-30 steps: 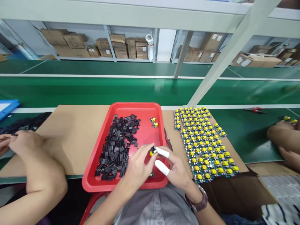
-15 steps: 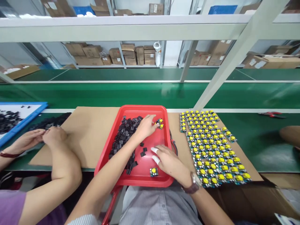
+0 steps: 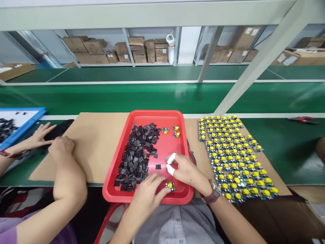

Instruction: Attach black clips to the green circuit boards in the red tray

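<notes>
In the red tray (image 3: 164,114), a small circuit board (image 3: 170,186) with a yellow top part lies near the front rim. My left hand (image 3: 149,191) is beside that board, thumb and fingers apart, with the thumb tip at its edge. My right hand (image 3: 186,169), white covers on two fingertips, hovers over the tray's middle with thumb and forefinger brought together; whatever lies between them is hidden. Just left of those fingertips are small black pieces (image 3: 158,166). A heap of black pieces (image 3: 137,152) fills the tray's left side. More yellow-topped boards (image 3: 176,131) and another board (image 3: 165,130) rest at the back.
Rows of yellow-topped boards (image 3: 233,156) cover the cardboard (image 3: 101,145) to the right of the tray. At left, another person's hands (image 3: 61,145) work near a blue-framed tray (image 3: 24,127). Red-handled pliers (image 3: 302,120) lie far right. A slanted post (image 3: 254,71) rises behind the boards.
My left hand has moved from the tray's back to its front, leaving a board at the back. My right fingers have come together beside the black pieces. The other person's left hand has spread.
</notes>
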`<action>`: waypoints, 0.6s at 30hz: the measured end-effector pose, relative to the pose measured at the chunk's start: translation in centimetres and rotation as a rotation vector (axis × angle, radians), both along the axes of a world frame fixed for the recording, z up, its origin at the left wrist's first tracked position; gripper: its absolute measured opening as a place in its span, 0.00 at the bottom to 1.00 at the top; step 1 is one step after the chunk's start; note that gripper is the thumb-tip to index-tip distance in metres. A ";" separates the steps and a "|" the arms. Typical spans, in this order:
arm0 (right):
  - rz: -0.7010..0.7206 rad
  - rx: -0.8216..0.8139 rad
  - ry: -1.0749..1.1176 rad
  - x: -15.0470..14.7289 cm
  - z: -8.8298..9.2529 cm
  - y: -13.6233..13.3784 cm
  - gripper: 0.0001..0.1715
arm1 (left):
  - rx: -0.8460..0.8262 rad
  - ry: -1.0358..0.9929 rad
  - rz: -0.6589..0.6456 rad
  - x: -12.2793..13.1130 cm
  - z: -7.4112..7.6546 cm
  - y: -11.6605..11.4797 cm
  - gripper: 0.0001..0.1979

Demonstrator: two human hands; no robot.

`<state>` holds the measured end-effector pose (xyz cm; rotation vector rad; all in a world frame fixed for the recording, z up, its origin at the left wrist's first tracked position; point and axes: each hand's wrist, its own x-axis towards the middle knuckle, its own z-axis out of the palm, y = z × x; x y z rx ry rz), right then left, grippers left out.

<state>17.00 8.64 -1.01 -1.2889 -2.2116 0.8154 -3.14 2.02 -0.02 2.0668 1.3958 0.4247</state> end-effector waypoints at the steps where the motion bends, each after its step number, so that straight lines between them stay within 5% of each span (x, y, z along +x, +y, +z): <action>1: -0.037 -0.030 0.096 0.3 0.1 -0.6 0.06 | -0.009 0.020 -0.039 0.6 -0.3 0.1 0.11; 6: -0.231 -0.094 0.544 1.9 0.1 -3.1 0.05 | -0.055 -0.027 -0.082 1.7 -0.5 1.7 0.06; 13: -0.366 -0.290 0.989 2.4 0.0 -4.4 0.10 | -0.568 -1.070 0.334 1.4 -0.4 2.6 0.15; 16: -0.401 -0.320 0.981 1.9 0.8 -4.6 0.18 | -0.697 -1.299 0.389 1.9 -0.1 2.2 0.15; 18: -0.344 -0.293 0.936 1.6 1.5 -4.6 0.14 | -0.719 -1.353 0.395 2.2 0.1 1.9 0.16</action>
